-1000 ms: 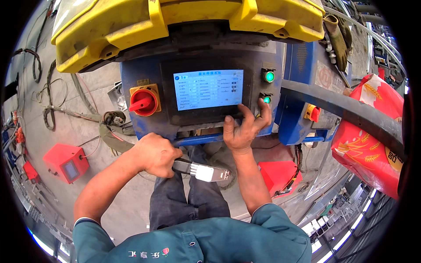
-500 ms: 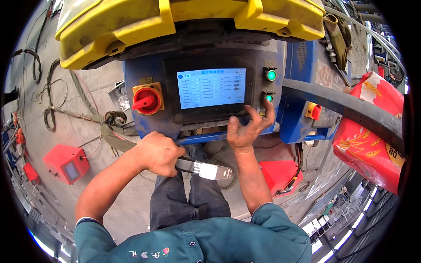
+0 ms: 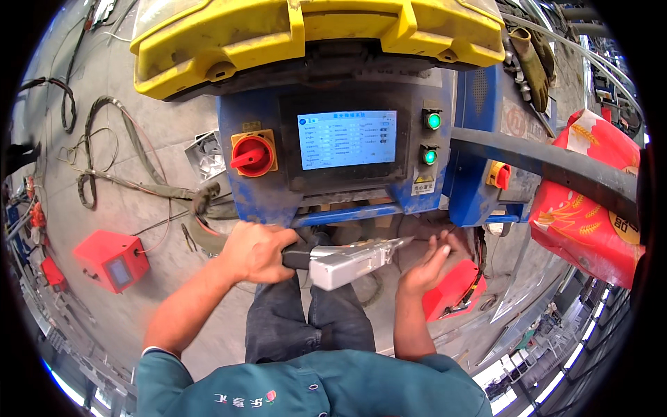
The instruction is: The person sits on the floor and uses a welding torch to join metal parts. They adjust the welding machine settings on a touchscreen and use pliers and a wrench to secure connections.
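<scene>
My left hand (image 3: 260, 251) is wrapped round the black handle of a welding gun (image 3: 349, 264). The gun has a silver body, and its narrow tip points right toward my other hand. My right hand (image 3: 427, 267) is raised just beyond that tip, fingers stretched out and nothing in them; it appears apart from the gun. Ahead of both hands stands a blue machine cabinet with a lit touchscreen (image 3: 347, 140). A red rotary switch (image 3: 252, 156) on a yellow plate sits left of the screen, and two green lit buttons (image 3: 431, 156) are on its right.
A yellow case (image 3: 222, 52) lies on top of the cabinet. Red boxes stand on the floor, one at left (image 3: 111, 260) and one by my right wrist (image 3: 455, 292). Cables (image 3: 139, 184) trail at left. A dark bar (image 3: 542, 158) juts out at right beside a red bag (image 3: 583, 215).
My right hand has come down from beside the lower green button to near the gun's tip. The gun has turned in my left hand and risen slightly. The view has shifted a little.
</scene>
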### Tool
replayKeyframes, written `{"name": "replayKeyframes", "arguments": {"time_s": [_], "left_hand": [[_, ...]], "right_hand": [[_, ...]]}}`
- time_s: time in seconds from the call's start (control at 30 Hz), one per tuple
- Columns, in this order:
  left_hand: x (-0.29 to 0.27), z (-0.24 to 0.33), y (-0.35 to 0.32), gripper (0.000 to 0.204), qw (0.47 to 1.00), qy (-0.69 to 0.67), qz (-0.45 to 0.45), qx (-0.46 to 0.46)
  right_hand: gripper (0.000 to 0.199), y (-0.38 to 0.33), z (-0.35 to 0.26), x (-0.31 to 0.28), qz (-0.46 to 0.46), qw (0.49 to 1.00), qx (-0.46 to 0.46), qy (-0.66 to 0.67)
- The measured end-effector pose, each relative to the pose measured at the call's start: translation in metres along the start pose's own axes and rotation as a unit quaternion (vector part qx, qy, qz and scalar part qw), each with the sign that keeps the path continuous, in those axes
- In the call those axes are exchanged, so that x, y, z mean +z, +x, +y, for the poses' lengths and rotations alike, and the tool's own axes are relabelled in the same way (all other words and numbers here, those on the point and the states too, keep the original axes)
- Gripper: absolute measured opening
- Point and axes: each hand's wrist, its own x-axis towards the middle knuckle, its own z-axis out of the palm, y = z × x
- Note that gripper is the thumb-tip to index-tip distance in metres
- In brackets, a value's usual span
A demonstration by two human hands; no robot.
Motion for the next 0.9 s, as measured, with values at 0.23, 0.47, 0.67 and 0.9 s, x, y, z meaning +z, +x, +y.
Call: {"name": "replayKeyframes", "arguments": {"time_s": [0.23, 0.47, 0.67, 0.9], "left_hand": [[0.054, 0.049, -0.081, 0.035, 0.941, -0.167, 0.292, -0.044], [0.094, 0.041, -0.141, 0.036, 0.911, -0.086, 0.365, -0.173], [0.157, 0.015, -0.173, 0.042, 0.905, -0.009, 0.36, -0.225], [0.047, 0.059, -0.147, 0.06, 0.9, 0.069, 0.393, -0.177]], "right_hand": [[0.068, -0.123, -0.018, 0.004, -0.626, 0.774, 0.081, 0.042], [0.056, -0.255, 0.012, 0.018, -0.752, 0.598, 0.227, 0.158], [0.082, -0.274, 0.007, 0.018, -0.791, 0.582, 0.167, 0.088], [0.073, -0.296, 0.026, 0.004, -0.785, 0.587, 0.196, 0.033]]}}
